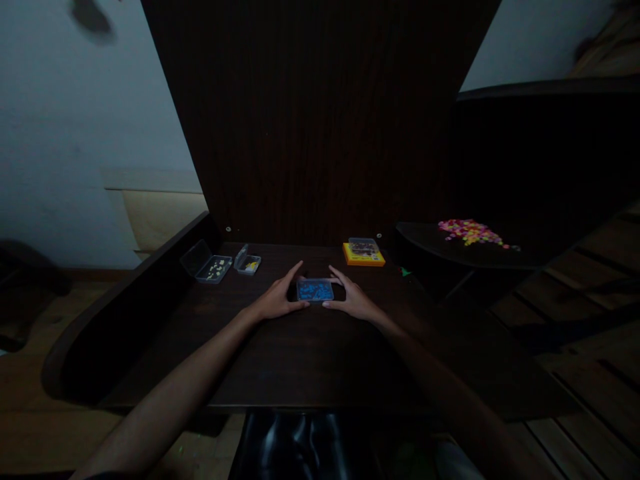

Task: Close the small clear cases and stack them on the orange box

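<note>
A small clear plastic box (315,291) with many little blue pieces inside is between my hands above the dark desk. My left hand (278,297) grips its left end, the thumb along the near edge and the index finger stretched away from me. At the right end my right hand (354,298) holds it likewise, thumb at the near edge and other fingers toward the far corner. Dim light hides the exact fingertip contacts. Whether the box touches the desk I cannot tell.
Left on the desk (300,367) stand an open clear box (214,270) with pale pieces and a smaller open box (248,265) with yellow pieces. A clear box (363,247) sits on a yellow-orange box (364,261). Colourful small pieces (470,232) lie on the right-hand shelf (450,255).
</note>
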The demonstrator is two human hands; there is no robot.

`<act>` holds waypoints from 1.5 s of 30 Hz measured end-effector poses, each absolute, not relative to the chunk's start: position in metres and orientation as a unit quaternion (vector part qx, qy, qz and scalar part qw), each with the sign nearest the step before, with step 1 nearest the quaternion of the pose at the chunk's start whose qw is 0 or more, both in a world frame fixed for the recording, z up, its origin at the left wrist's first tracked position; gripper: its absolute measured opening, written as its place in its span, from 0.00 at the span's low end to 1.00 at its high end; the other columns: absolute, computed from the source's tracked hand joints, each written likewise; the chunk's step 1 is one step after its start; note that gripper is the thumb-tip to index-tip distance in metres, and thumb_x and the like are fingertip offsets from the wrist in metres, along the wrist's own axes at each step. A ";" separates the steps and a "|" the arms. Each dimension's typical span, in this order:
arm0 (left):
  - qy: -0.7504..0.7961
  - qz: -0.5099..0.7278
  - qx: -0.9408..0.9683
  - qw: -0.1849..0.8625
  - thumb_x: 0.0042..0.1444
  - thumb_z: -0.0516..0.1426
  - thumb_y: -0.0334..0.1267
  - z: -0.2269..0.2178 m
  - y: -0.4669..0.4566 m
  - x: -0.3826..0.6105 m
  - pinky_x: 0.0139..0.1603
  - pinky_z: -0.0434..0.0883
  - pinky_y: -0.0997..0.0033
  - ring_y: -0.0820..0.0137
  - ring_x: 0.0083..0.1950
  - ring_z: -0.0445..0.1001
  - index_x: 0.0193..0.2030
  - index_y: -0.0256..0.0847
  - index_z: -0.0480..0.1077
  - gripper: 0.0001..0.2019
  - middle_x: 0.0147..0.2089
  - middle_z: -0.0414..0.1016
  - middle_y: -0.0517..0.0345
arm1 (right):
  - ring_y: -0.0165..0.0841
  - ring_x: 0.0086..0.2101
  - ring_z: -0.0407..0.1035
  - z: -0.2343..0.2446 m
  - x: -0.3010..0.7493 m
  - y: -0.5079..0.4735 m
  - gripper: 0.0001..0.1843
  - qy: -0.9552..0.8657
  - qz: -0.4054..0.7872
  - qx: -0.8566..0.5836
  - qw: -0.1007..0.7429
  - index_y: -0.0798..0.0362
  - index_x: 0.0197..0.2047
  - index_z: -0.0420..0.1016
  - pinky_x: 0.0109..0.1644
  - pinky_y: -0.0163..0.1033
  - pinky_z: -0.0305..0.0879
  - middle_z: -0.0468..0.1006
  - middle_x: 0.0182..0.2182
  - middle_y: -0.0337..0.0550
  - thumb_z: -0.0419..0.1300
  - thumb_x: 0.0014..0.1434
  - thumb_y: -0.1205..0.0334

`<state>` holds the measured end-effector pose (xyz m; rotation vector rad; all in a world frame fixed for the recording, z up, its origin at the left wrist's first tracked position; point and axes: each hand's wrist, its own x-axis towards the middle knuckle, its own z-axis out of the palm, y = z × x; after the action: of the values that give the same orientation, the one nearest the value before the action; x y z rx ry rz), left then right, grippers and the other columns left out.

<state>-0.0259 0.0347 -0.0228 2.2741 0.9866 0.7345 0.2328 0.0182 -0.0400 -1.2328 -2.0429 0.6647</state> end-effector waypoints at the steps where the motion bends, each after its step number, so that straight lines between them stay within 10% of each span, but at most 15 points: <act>1: 0.368 0.281 0.839 0.285 0.51 0.64 0.48 -0.022 0.034 -0.025 0.65 0.65 0.51 0.55 0.64 0.69 0.74 0.42 0.37 0.52 0.64 0.68 0.41 | 0.45 0.60 0.61 -0.040 0.233 0.018 0.53 -0.784 0.238 -0.469 0.329 0.48 0.72 0.46 0.64 0.58 0.56 0.69 0.60 0.55 0.70 0.49 0.53; 13: 0.343 0.330 0.814 0.332 0.49 0.66 0.43 -0.017 0.025 -0.016 0.65 0.65 0.53 0.56 0.63 0.69 0.73 0.41 0.42 0.50 0.63 0.68 0.44 | 0.44 0.64 0.57 -0.027 0.207 -0.001 0.28 -0.906 -0.070 -0.333 0.252 0.47 0.66 0.63 0.65 0.58 0.58 0.68 0.62 0.49 0.59 0.63 0.62; 28: 0.300 0.414 0.779 0.364 0.52 0.65 0.44 -0.028 0.029 -0.013 0.64 0.65 0.48 0.58 0.64 0.67 0.73 0.46 0.27 0.55 0.65 0.64 0.41 | 0.39 0.62 0.61 -0.014 0.222 0.006 0.34 -0.897 -0.167 -0.304 0.274 0.51 0.70 0.53 0.63 0.52 0.62 0.68 0.62 0.50 0.52 0.62 0.74; 45: 0.454 0.360 0.802 -0.146 0.59 0.53 0.36 -0.014 0.063 -0.063 0.68 0.58 0.44 0.50 0.73 0.48 0.71 0.34 0.46 0.35 0.68 0.58 0.39 | 0.43 0.59 0.66 0.002 0.340 0.122 0.22 -0.813 -0.119 -0.519 0.236 0.52 0.58 0.72 0.61 0.56 0.60 0.73 0.57 0.50 0.57 0.60 0.62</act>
<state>-0.0634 0.0632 -0.0144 2.7852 1.5754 1.2500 0.3399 0.1216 0.0025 -1.4228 -2.2290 -0.3255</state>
